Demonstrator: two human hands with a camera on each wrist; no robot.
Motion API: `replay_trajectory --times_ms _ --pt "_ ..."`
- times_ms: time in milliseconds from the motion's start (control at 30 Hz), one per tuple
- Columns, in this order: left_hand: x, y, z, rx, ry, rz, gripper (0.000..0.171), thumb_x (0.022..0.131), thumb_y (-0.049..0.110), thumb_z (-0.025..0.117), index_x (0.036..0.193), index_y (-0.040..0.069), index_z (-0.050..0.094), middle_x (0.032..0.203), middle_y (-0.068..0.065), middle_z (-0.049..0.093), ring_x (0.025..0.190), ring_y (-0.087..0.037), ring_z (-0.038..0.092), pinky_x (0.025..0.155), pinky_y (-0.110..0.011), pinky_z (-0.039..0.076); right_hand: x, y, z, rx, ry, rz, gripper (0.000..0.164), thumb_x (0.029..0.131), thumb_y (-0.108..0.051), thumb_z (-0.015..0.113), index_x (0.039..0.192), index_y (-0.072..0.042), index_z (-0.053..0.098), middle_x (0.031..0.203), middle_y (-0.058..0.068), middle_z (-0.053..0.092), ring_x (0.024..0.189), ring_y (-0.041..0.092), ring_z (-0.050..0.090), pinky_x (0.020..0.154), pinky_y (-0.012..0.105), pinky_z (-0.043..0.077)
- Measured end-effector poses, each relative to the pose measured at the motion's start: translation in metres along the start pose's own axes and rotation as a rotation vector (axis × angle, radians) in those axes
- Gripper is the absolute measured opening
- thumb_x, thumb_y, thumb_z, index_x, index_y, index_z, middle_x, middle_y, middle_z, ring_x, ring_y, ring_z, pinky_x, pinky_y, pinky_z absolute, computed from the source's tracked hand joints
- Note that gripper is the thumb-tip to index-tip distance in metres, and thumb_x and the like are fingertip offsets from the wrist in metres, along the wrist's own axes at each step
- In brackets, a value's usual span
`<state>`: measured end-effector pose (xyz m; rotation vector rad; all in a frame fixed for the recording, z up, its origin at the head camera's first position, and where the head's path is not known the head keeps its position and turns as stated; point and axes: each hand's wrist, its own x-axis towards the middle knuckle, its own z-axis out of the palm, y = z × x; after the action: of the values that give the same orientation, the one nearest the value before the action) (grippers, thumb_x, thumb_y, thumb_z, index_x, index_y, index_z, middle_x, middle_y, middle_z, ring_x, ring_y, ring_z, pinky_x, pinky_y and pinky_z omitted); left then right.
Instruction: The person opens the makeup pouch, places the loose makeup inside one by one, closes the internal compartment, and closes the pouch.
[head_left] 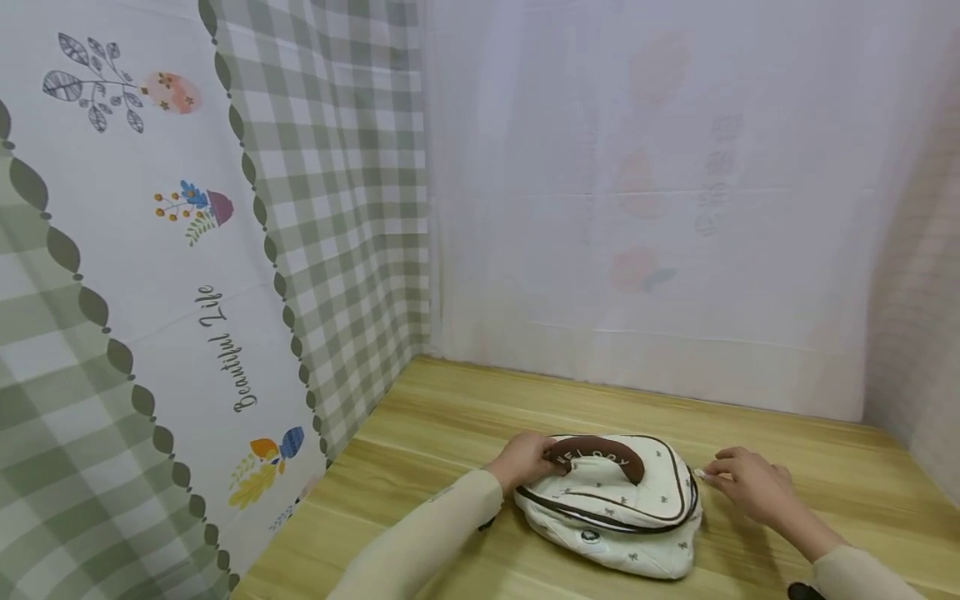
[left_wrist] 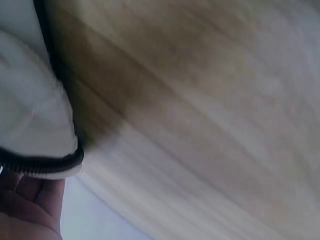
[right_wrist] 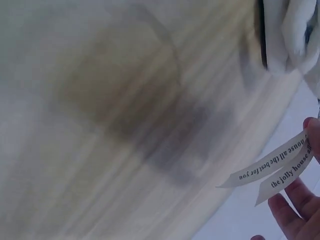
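A white quilted bag with small dark bow prints and dark trim sits on the table. Its padded brown handle arches over the lid and bears light lettering. At the bag's left end, my left hand grips the edge beside the handle. Fingers of that hand show in the left wrist view under the dark zipper. Off the bag's right side, my right hand pinches a white printed ribbon between thumb and finger. Two ribbon tails hang free in the right wrist view. Where the ribbon joins the bag is unclear.
The wood-grain table extends around the bag. A green checked cloth with printed plants hangs along the left, and a pale sheet hangs behind. Part of a small black object shows by the right sleeve.
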<state>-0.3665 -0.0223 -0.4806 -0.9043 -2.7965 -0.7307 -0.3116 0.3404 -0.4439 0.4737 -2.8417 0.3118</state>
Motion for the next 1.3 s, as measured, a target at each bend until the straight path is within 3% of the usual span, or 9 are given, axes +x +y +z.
replay_trajectory --times_ms 233,400,733,1000,1200,1300 --pt "0.0 0.001 0.004 0.045 0.041 -0.023 0.016 0.081 0.032 0.083 0.087 0.02 0.074 0.077 0.011 0.07 0.071 -0.004 0.06 0.069 -0.019 0.047 -0.027 -0.012 0.002 -0.023 0.093 -0.034 0.006 0.082 -0.015 0.078 0.088 -0.016 0.078 0.107 0.015 0.068 0.096 0.04 0.063 0.073 0.065 0.04" --pt "0.001 0.0 0.006 0.069 0.055 -0.031 0.017 0.079 0.033 0.083 0.087 0.02 0.074 0.076 0.011 0.069 0.071 -0.005 0.06 0.068 -0.02 0.047 -0.044 -0.024 0.004 -0.051 0.191 -0.074 0.013 0.074 -0.013 0.084 0.082 -0.021 0.077 0.102 0.01 0.069 0.09 0.035 0.065 0.074 0.065 0.039" --pt "0.001 0.002 0.009 0.103 0.065 -0.037 0.02 0.078 0.034 0.084 0.081 0.019 0.072 0.073 0.008 0.067 0.068 -0.009 0.061 0.063 -0.023 0.047 -0.072 -0.046 0.025 -0.093 0.359 -0.223 0.028 0.058 -0.014 0.091 0.073 -0.029 0.073 0.082 -0.017 0.054 0.076 0.009 0.056 0.069 0.059 0.044" --pt "0.001 0.005 0.011 0.107 0.055 -0.055 0.02 0.082 0.036 0.081 0.081 0.019 0.071 0.071 0.008 0.066 0.067 -0.009 0.06 0.064 -0.025 0.048 -0.078 -0.077 0.035 -0.062 0.389 -0.27 0.032 0.056 -0.017 0.093 0.071 -0.033 0.07 0.081 -0.026 0.048 0.074 0.0 0.05 0.07 0.049 0.04" --pt "0.001 0.006 0.01 0.133 0.059 -0.056 0.021 0.082 0.037 0.081 0.08 0.019 0.07 0.071 0.008 0.065 0.067 -0.01 0.06 0.063 -0.026 0.048 -0.071 -0.112 0.048 -0.072 0.458 -0.336 0.028 0.056 -0.021 0.089 0.069 -0.033 0.068 0.079 -0.023 0.044 0.072 0.002 0.047 0.066 0.038 0.037" --pt "0.001 0.006 0.01 0.15 0.067 -0.047 0.021 0.082 0.036 0.081 0.078 0.019 0.069 0.07 0.008 0.065 0.067 -0.01 0.06 0.062 -0.026 0.048 -0.066 -0.132 0.05 -0.078 0.442 -0.31 0.024 0.06 -0.022 0.088 0.07 -0.032 0.069 0.077 -0.02 0.042 0.072 0.004 0.045 0.064 0.032 0.034"
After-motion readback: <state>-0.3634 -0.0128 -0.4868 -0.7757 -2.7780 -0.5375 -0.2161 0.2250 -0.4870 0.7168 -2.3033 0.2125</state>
